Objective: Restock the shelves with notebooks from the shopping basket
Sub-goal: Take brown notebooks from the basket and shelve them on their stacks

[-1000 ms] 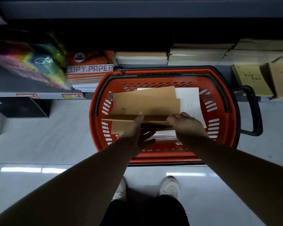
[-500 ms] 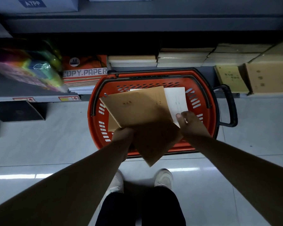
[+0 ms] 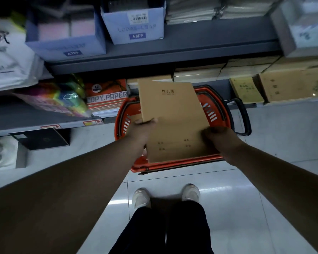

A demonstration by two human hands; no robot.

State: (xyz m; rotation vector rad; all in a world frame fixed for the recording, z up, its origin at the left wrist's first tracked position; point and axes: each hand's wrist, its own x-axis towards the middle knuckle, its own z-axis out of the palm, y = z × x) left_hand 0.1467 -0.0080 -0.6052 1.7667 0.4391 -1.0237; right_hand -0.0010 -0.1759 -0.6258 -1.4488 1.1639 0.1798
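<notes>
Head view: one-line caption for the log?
Left hand and right hand hold brown notebooks above the red basket.

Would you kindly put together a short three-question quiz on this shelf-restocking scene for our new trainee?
1. True or false: the left hand and the right hand each grip an edge of the brown notebook.
2. Where is the red basket? A) on the floor, beneath the notebook; B) on the upper shelf; C) hanging from the right arm.
3. Fill in: the orange pack on the shelf left of the basket reads "COPY.____".

Key: 1 true; 2 A; 3 PAPER.
</notes>
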